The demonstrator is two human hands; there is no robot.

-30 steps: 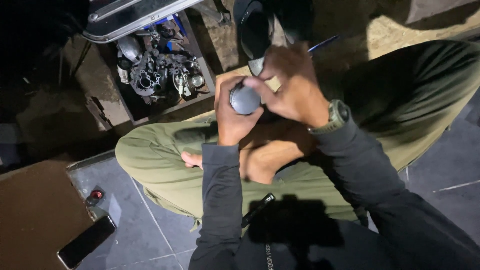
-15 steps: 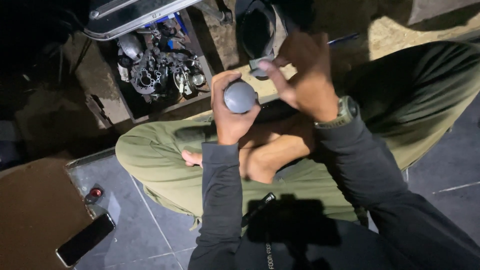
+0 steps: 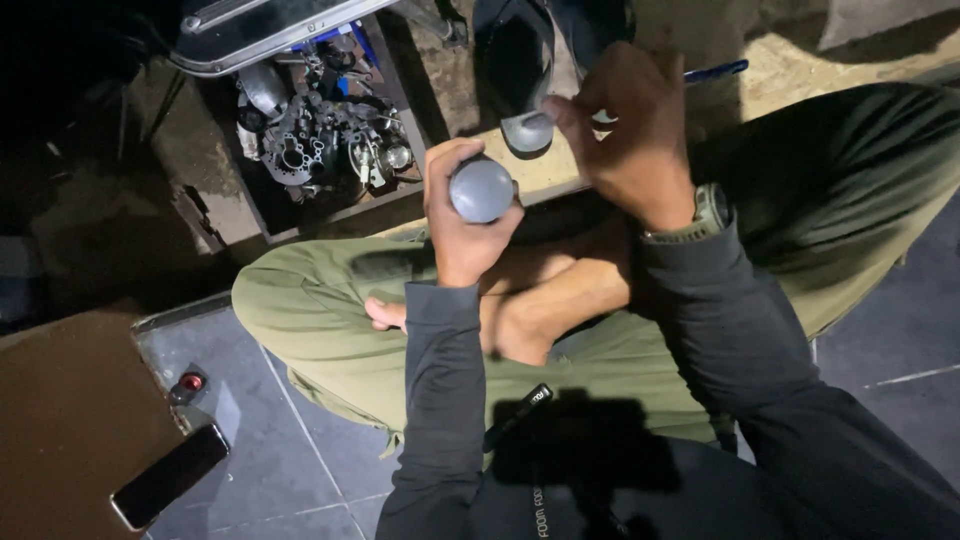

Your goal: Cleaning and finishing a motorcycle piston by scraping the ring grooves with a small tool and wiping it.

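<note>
Down at the far left, a dark phone [image 3: 168,477] lies flat on the grey floor tiles [image 3: 300,440], with a small red-topped object [image 3: 190,381] just beside its upper end. Above these, an open box of metal engine parts [image 3: 320,140] sits in the gloom, a silvery lid or tray edge [image 3: 260,30] slanting across its top.

The person sits cross-legged in olive trousers [image 3: 330,300], bare feet [image 3: 520,310] tucked in at the middle. The left hand [image 3: 462,215] is wrapped firmly around a round grey metal part [image 3: 482,189], its domed end facing up; the fingers curl behind it and the thumb presses the near side. The part is held up above the lap, in front of a pale wooden plank [image 3: 545,170].

Just to the right and a little higher, the right hand [image 3: 625,125] pinches a smaller grey cap-like piece [image 3: 528,131] between thumb and fingertips, close to the round part but not touching it. It may be a cover or a cup; the light is too poor to tell. A green watch [image 3: 705,215] sits on that wrist, above a dark sleeve [image 3: 740,330]. A blue pen [image 3: 715,71] lies behind the hand.
</note>
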